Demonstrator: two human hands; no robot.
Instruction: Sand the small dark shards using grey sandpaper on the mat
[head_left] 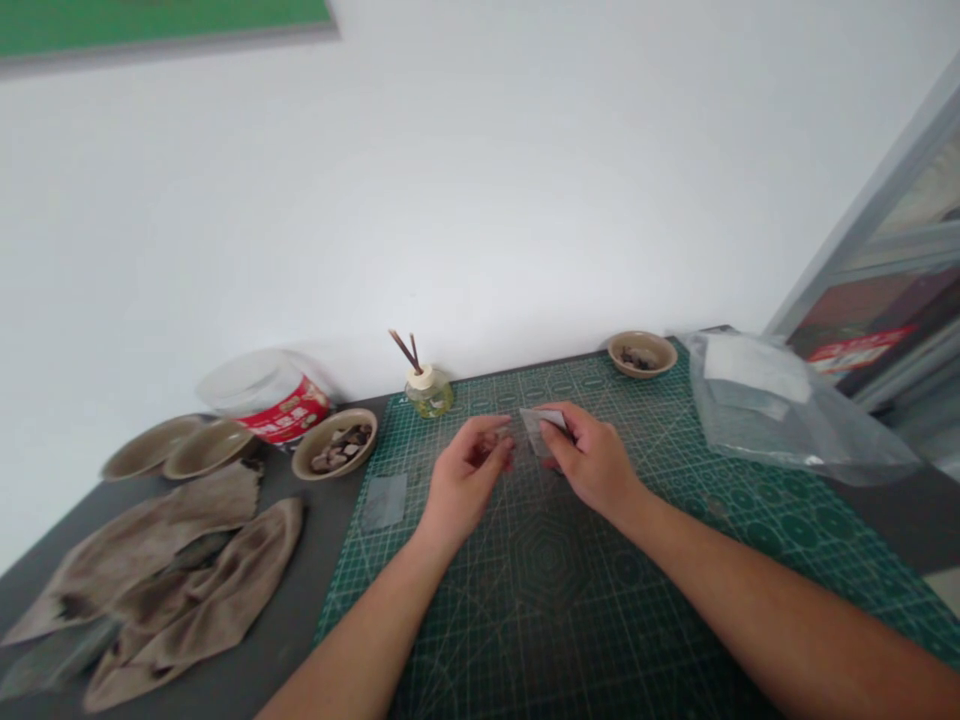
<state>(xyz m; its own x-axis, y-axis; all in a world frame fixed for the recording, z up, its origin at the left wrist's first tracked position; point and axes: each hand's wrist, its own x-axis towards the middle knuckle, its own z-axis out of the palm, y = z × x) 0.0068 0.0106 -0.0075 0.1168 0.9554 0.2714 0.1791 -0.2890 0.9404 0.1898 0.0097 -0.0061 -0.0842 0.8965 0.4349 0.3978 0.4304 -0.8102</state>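
At the left of the tabletop (pixel 296 610) I see crumpled brown cloth (pixel 217 600), with two brown bowls (pixel 150 447), a red-labelled tub (pixel 292 410) and a bowl of chunks (pixel 302 456) beyond. A reed diffuser (pixel 430 395) stands far, a flat clear sheet (pixel 385 501) nearer on the green cutting mat (pixel 480 610). My left hand (pixel 471 465) is curled; I can't tell whether it grips anything. Just right, my right hand (pixel 589 455) pinches a small translucent packet (pixel 534 430) above the mat. Far right sit another bowl (pixel 667 357) and a large clear plastic bag (pixel 795 425).

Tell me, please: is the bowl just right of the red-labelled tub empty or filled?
Not empty: the bowl holds brown and pale pieces inside its rim; what they are, I cannot tell.
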